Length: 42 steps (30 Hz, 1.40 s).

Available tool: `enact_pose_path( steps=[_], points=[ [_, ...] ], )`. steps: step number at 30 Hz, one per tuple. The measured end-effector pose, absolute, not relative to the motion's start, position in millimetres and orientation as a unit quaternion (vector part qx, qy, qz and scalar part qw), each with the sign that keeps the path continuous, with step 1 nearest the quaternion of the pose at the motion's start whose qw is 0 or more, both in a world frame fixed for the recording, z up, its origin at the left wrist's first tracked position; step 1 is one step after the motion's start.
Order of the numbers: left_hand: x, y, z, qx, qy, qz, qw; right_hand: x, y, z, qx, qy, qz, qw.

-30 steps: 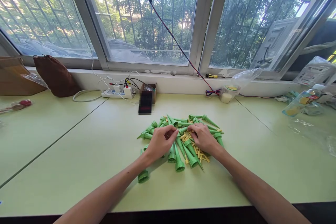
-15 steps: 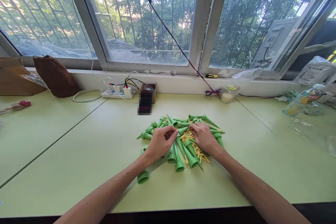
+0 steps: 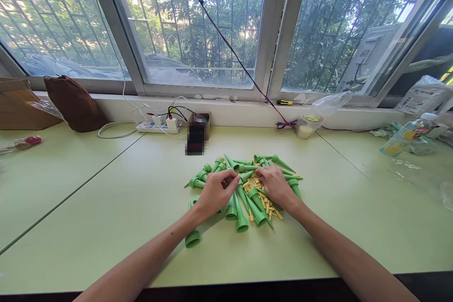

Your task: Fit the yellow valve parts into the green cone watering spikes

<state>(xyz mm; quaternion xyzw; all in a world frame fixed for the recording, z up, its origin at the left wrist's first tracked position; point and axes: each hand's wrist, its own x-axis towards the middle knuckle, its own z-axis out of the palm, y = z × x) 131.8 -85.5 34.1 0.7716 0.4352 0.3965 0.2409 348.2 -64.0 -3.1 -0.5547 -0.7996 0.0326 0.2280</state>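
Note:
A heap of green plastic cone spikes (image 3: 244,207) lies on the pale green table (image 3: 106,207), mixed with several small yellow pegs (image 3: 269,207). My left hand (image 3: 214,191) rests on the left side of the heap, fingers curled and pinched on a green cone (image 3: 235,200). My right hand (image 3: 276,184) lies over the yellow pegs in the middle, fingers bent down into them; what it grips is hidden. One green cone (image 3: 193,237) lies apart beside my left forearm.
At the back by the window sill stand a power strip with cables (image 3: 159,125), a small dark box (image 3: 198,137), a brown pouch (image 3: 74,101) and a cardboard box (image 3: 21,104). A plastic jar (image 3: 306,127) and plastic bags with packets (image 3: 410,137) lie at the right.
Almost nothing: both hands stay on the heap, with only slight finger movement among the cones and pegs.

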Motion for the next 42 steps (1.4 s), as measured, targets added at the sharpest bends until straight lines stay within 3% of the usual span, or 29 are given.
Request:
enact_pose_path(
  steps=[4,9,12,18,29,37,42],
  points=[
    [132,-87,37,0.771,0.442,0.396,0.231,348,-66,1,-0.545,-0.785,0.053,0.290],
    [133,-88,39,0.770,0.441,0.405,0.222,345,-74,17,-0.475,-0.743,0.058,0.469],
    [134,-87,37,0.780,0.424,0.399,0.228,338,-82,24,-0.402,-0.750,0.052,0.523],
    [133,-87,32,0.810,0.377,0.383,0.234,326,-91,22,-0.320,-0.789,0.074,0.520],
    [133,-85,31,0.821,0.397,0.368,0.182,328,-87,19,-0.307,-0.786,0.120,0.524],
    [128,-86,22,0.863,0.423,0.235,0.145,330,-84,18,-0.369,-0.745,0.138,0.538],
    [128,-86,21,0.866,0.425,0.218,0.146,330,-85,18,-0.370,-0.750,0.142,0.529]
  ],
)
